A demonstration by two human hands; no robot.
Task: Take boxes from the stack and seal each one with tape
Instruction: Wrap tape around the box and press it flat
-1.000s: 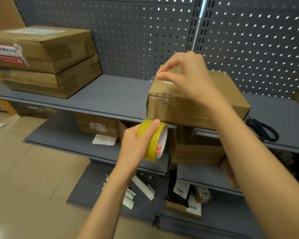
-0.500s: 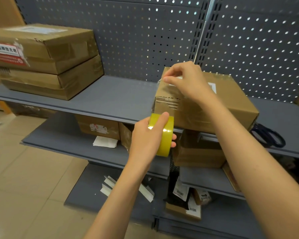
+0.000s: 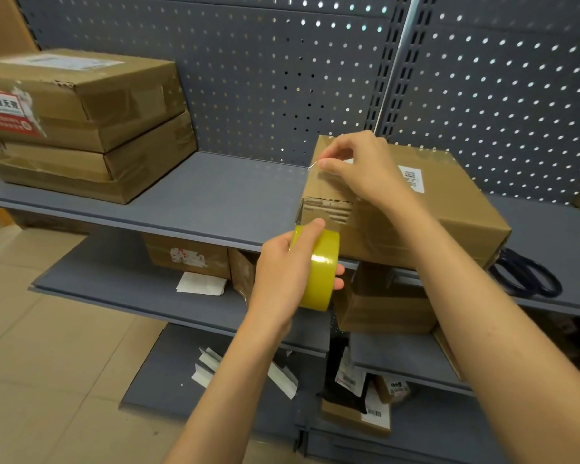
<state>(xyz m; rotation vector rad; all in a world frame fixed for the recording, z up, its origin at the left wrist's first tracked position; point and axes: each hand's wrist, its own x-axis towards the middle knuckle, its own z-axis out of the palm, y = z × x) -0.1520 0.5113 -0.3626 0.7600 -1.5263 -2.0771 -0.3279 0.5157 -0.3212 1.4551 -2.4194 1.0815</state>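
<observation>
Two hands are in view, a left hand [image 3: 282, 266] and a right hand [image 3: 359, 165]. There is one roll of yellow tape [image 3: 320, 271]. Three cardboard boxes sit on the top shelf [image 3: 215, 202]: a stack of two [image 3: 81, 122] at its left end, one box [image 3: 416, 212] at its front edge. One pair of dark scissors [image 3: 526, 274] lies toward its right end.

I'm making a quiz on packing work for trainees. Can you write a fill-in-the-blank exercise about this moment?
1. The left hand grips a roll of ____ tape.
2. The right hand pinches the tape's end on top of the ____.
3. To the left on the same shelf stand ____ stacked boxes.
4. The dark scissors lie to the ____ of the box being taped.

Missing words: yellow; box; two; right
</observation>
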